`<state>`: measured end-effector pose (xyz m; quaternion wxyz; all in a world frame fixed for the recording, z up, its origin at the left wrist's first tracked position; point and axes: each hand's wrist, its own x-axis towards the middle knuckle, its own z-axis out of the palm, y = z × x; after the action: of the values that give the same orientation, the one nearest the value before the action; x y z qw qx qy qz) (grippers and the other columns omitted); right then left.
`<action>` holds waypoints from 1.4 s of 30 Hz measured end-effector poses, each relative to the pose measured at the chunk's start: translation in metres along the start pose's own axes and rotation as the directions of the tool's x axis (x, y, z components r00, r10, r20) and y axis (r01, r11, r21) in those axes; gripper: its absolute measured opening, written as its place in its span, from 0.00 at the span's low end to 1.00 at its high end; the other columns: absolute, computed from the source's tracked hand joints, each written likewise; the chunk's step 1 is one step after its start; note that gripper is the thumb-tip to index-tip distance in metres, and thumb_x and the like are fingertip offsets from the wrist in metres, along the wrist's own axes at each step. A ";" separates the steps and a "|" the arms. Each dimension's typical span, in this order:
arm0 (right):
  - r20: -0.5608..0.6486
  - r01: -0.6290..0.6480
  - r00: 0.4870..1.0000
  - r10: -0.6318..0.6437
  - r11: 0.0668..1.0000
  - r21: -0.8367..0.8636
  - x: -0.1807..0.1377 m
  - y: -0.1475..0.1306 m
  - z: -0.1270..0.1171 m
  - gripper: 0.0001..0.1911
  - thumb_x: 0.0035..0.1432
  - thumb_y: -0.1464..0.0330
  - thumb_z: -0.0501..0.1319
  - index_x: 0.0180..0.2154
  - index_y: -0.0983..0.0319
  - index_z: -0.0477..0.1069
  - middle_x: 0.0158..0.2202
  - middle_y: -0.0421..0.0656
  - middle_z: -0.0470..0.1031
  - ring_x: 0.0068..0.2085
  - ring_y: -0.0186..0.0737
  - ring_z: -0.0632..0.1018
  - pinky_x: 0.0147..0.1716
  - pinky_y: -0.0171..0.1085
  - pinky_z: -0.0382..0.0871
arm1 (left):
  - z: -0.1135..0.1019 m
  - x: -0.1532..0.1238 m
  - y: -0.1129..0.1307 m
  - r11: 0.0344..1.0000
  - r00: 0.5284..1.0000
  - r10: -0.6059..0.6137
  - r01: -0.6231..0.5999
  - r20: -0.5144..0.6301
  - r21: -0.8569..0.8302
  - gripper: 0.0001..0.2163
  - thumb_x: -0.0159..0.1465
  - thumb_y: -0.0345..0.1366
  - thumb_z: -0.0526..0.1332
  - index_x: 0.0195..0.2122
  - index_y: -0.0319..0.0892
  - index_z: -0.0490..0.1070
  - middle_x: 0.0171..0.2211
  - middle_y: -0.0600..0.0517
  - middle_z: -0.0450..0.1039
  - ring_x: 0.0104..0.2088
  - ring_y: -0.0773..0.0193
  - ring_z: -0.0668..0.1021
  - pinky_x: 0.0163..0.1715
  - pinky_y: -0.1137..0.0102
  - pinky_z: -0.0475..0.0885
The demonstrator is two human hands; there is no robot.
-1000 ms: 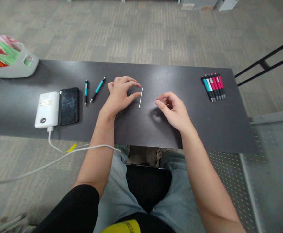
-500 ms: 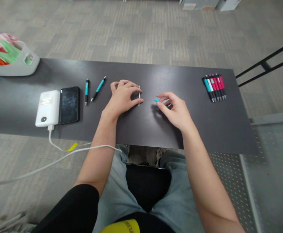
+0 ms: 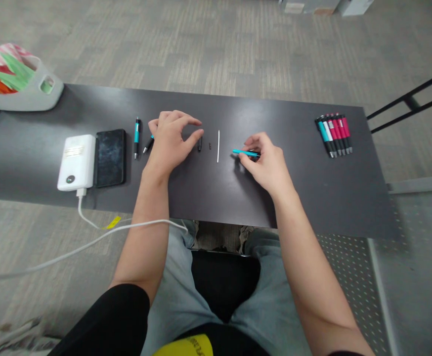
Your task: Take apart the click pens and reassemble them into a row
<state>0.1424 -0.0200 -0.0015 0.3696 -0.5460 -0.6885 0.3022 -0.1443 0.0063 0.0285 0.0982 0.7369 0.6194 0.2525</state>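
Observation:
My right hand (image 3: 264, 160) grips a turquoise pen barrel (image 3: 246, 153) above the table, its turquoise end pointing left. On the tabletop between my hands lies a thin white pen refill (image 3: 218, 146). Left of it are a tiny dark piece (image 3: 210, 146), perhaps a spring, and a short black pen part (image 3: 200, 144). My left hand (image 3: 173, 141) is open near that black part, thumb and fingers apart, with nothing in it. Beneath and behind it a turquoise pen (image 3: 149, 144) is partly hidden. Another turquoise pen (image 3: 137, 138) lies farther left.
At the right, several pens (image 3: 333, 135) in turquoise, white and pink lie in a row. To the left are a black phone (image 3: 110, 158) and a white power bank (image 3: 75, 163) with a white cable (image 3: 101, 246). A white basket (image 3: 49, 99) stands at the far left.
My left hand has let go of the white refill and moved left; the refill now lies on the table. My right hand still holds the turquoise barrel, now turned more level.

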 end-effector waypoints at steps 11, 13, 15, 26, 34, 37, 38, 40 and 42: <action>0.037 0.049 0.998 -0.043 0.978 -0.201 0.013 -0.011 0.009 0.07 0.65 0.65 0.73 0.37 0.53 0.75 0.40 0.48 0.86 0.41 0.57 0.86 0.53 0.56 0.85 | -0.008 -0.005 -0.013 0.998 0.999 -0.040 0.038 -0.036 -0.059 0.09 0.76 0.45 0.67 0.54 0.57 0.86 0.57 0.47 0.85 0.66 0.35 0.77 0.71 0.38 0.62; 0.037 0.068 0.997 -0.061 0.973 -0.220 0.014 -0.013 0.008 0.05 0.67 0.64 0.73 0.38 0.53 0.78 0.41 0.49 0.87 0.41 0.57 0.85 0.53 0.56 0.85 | -0.010 -0.006 -0.016 0.998 0.998 -0.046 0.045 -0.032 -0.046 0.10 0.77 0.45 0.67 0.54 0.57 0.86 0.57 0.46 0.85 0.66 0.35 0.77 0.70 0.38 0.63; 0.036 0.079 0.997 -0.072 0.967 -0.242 0.014 -0.015 0.007 0.04 0.67 0.64 0.73 0.38 0.53 0.80 0.41 0.49 0.87 0.41 0.57 0.86 0.52 0.56 0.85 | -0.012 -0.006 -0.017 0.998 0.998 -0.053 0.052 -0.028 -0.030 0.10 0.77 0.45 0.66 0.55 0.56 0.86 0.58 0.45 0.84 0.66 0.35 0.77 0.69 0.39 0.64; 0.017 0.079 0.997 -0.078 0.961 -0.265 0.014 -0.024 0.006 0.02 0.67 0.64 0.71 0.42 0.53 0.84 0.46 0.50 0.90 0.48 0.61 0.88 0.56 0.56 0.84 | -0.008 -0.007 -0.021 0.997 0.997 -0.050 0.046 -0.052 -0.069 0.09 0.76 0.44 0.68 0.54 0.56 0.86 0.57 0.47 0.85 0.63 0.38 0.79 0.71 0.41 0.65; -0.035 0.048 0.998 -0.055 0.985 -0.167 0.013 -0.028 0.007 0.14 0.62 0.70 0.71 0.49 0.52 0.78 0.45 0.43 0.89 0.43 0.52 0.89 0.53 0.51 0.85 | -0.010 -0.006 -0.019 0.995 0.998 -0.050 0.048 -0.022 -0.087 0.09 0.76 0.45 0.67 0.54 0.56 0.85 0.59 0.49 0.86 0.64 0.40 0.80 0.73 0.41 0.64; -0.043 0.026 0.999 -0.032 0.990 -0.138 0.013 -0.030 0.009 0.18 0.62 0.67 0.73 0.53 0.51 0.77 0.46 0.43 0.89 0.42 0.52 0.89 0.54 0.53 0.86 | -0.010 -0.006 -0.018 0.995 0.999 -0.048 0.047 -0.009 -0.091 0.09 0.76 0.45 0.68 0.54 0.57 0.85 0.59 0.48 0.86 0.64 0.39 0.80 0.73 0.41 0.65; -0.046 0.022 0.999 -0.028 0.991 -0.131 0.013 -0.030 0.009 0.18 0.63 0.66 0.74 0.53 0.51 0.76 0.47 0.43 0.89 0.42 0.53 0.89 0.55 0.54 0.86 | -0.010 -0.005 -0.018 0.995 0.999 -0.047 0.046 -0.005 -0.091 0.09 0.76 0.45 0.68 0.54 0.57 0.85 0.59 0.48 0.86 0.64 0.39 0.80 0.72 0.41 0.65; -0.052 0.026 0.998 -0.033 0.992 -0.127 0.014 -0.031 0.011 0.17 0.64 0.64 0.73 0.53 0.51 0.76 0.47 0.43 0.89 0.43 0.53 0.88 0.55 0.55 0.86 | -0.010 -0.005 -0.018 0.995 0.999 -0.045 0.045 -0.004 -0.093 0.09 0.75 0.45 0.69 0.54 0.57 0.85 0.58 0.48 0.86 0.64 0.38 0.79 0.72 0.41 0.65; -0.046 0.038 0.998 -0.045 0.989 -0.142 0.015 -0.031 0.012 0.13 0.64 0.64 0.72 0.49 0.51 0.76 0.46 0.43 0.89 0.44 0.53 0.87 0.54 0.54 0.86 | -0.010 -0.005 -0.017 0.994 0.999 -0.044 0.044 -0.002 -0.096 0.09 0.75 0.45 0.69 0.54 0.57 0.84 0.58 0.47 0.85 0.64 0.38 0.79 0.72 0.41 0.65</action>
<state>0.1141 -0.0125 0.0202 0.3531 -0.5635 -0.7101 0.2314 -0.1647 0.0034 0.0274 0.1376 0.7170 0.6227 0.2814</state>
